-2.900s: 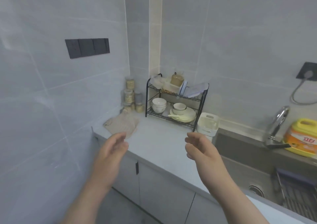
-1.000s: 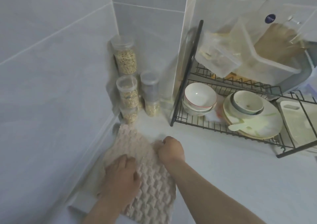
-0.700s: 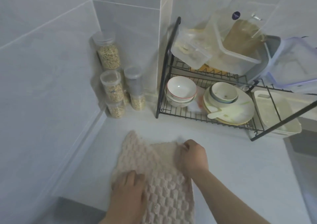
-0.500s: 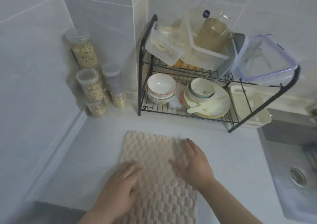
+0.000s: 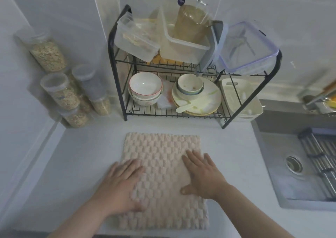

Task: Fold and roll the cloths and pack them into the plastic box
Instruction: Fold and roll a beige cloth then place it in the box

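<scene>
A beige waffle-textured cloth (image 5: pixel 161 152) lies spread flat on the white counter (image 5: pixel 72 155), its near edge at the counter's front. My left hand (image 5: pixel 121 185) presses flat on the cloth's left side with fingers straight. My right hand (image 5: pixel 201 174) presses flat on its right side, fingers spread. A clear plastic box with a purple-rimmed lid (image 5: pixel 247 48) sits on the top shelf of the black wire rack (image 5: pixel 116 59). A white plastic box (image 5: pixel 183 52) holding a brownish thing stands beside it, and a smaller clear box (image 5: pixel 136 39) sits to its left.
The rack's lower shelf carries bowls (image 5: pixel 145 88) and plates (image 5: pixel 198 99). Several grain-filled jars (image 5: pixel 60 92) stand in the left corner by the wall. A white basket (image 5: pixel 241 99) stands right of the rack. The steel sink (image 5: pixel 298 165) lies on the right.
The cloth was dragged from the left corner to the middle of the counter and laid out flat. Both hands now press on it with straight fingers.
</scene>
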`<state>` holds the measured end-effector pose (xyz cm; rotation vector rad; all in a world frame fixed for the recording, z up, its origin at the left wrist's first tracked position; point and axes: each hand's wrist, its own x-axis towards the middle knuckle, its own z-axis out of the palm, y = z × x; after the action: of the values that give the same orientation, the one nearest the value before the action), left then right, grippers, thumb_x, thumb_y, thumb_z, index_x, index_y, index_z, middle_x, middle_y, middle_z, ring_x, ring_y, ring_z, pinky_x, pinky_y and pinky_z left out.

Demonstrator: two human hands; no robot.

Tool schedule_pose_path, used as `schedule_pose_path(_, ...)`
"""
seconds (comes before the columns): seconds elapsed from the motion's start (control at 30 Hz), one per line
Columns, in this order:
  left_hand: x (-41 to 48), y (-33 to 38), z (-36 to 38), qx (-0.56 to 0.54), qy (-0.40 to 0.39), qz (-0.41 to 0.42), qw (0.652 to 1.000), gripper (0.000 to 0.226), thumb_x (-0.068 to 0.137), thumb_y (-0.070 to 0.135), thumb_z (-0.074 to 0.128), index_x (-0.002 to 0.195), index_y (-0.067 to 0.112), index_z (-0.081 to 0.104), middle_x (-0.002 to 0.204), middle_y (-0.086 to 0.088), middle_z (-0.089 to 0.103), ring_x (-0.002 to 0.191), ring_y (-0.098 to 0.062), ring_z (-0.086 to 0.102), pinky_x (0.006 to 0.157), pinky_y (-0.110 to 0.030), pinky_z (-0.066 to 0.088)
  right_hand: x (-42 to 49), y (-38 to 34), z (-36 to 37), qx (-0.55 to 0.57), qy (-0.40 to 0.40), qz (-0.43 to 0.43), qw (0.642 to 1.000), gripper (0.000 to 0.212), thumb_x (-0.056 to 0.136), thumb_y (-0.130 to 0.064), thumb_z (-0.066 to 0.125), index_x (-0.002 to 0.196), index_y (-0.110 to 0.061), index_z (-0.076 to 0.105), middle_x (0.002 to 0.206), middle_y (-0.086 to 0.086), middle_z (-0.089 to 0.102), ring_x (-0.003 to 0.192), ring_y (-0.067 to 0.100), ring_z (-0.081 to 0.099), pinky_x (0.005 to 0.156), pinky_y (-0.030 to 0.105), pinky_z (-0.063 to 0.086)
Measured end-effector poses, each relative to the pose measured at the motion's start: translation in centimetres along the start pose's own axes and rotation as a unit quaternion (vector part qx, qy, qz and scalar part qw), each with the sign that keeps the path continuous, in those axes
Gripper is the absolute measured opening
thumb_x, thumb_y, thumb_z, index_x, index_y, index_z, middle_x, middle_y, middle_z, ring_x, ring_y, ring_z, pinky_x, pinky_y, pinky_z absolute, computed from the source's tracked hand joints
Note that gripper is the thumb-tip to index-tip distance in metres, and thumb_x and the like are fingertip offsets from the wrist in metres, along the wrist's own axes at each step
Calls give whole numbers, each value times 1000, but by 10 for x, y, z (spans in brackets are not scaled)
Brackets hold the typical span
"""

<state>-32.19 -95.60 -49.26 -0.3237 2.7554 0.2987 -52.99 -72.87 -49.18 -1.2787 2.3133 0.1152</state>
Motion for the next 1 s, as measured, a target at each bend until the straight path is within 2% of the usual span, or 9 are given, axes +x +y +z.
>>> schedule_pose_path(0.07,12,-7,-13,-26,40,22,999,108,57,92,36,144,27,39,154,1,25,143,-18,21,113,-28,5,2,10,-6,39,37,-7,999,109,69,-84,44,153,-31,-1,159,-11,-11,146,10,-15,119,37,-9)
schedule_pose_path(0.13,32,-14,-30,-76,115,33,990,82,80,71,42,143,19,41,155,1,25,143,-18,25,115,-24,9,10,20,-17,109,151,9,983,91,76,-78,49,150,-31,27,159,-7,18,148,14,11,118,30,8)
schedule_pose_path(0.2,59,-21,-46,-127,147,13,981,55,93,40,48,142,16,43,155,2,29,143,-13,25,115,-21,12,24,32,-30,144,222,53,963,59,86,-53,61,134,-20,53,145,4,45,134,25,41,109,31,33)
schedule_pose_path(0.23,74,-23,-51,-154,133,3,979,51,96,32,49,144,17,40,156,4,26,144,-11,22,117,-23,14,33,37,-37,141,212,69,965,47,90,-39,60,132,-17,56,141,6,47,129,29,45,105,33,38)
schedule_pose_path(0.33,113,-29,-59,-121,57,-12,991,52,98,27,47,147,20,34,157,6,23,142,-15,21,117,-28,19,58,45,-47,94,130,100,982,44,93,-26,46,136,-19,47,141,4,43,122,30,43,101,36,39)
schedule_pose_path(0.47,132,-34,-61,-96,76,-38,992,30,96,11,45,124,11,55,125,-3,51,114,-21,43,96,-33,39,73,52,-48,67,110,107,986,34,94,-19,43,127,-16,52,119,7,50,110,29,43,93,34,42)
schedule_pose_path(0.6,139,-34,-71,-57,72,-88,992,22,92,25,57,109,11,59,107,-3,50,107,-22,49,86,-34,44,74,58,-51,69,142,105,982,16,89,-19,51,96,-16,64,94,1,48,99,28,48,84,33,43)
schedule_pose_path(0.77,135,-27,-85,-142,147,-106,973,12,86,25,65,97,20,64,99,7,52,94,-19,57,74,-29,43,61,55,-72,162,185,136,960,4,88,-16,59,90,-15,55,89,-3,48,84,22,50,65,29,39)
schedule_pose_path(1.0,69,-8,-95,-203,231,-57,950,9,83,11,69,91,13,72,82,5,59,73,-16,56,67,-28,43,-1,39,-81,245,262,118,926,11,83,-3,62,89,-13,65,85,-3,56,76,18,54,63,25,41)
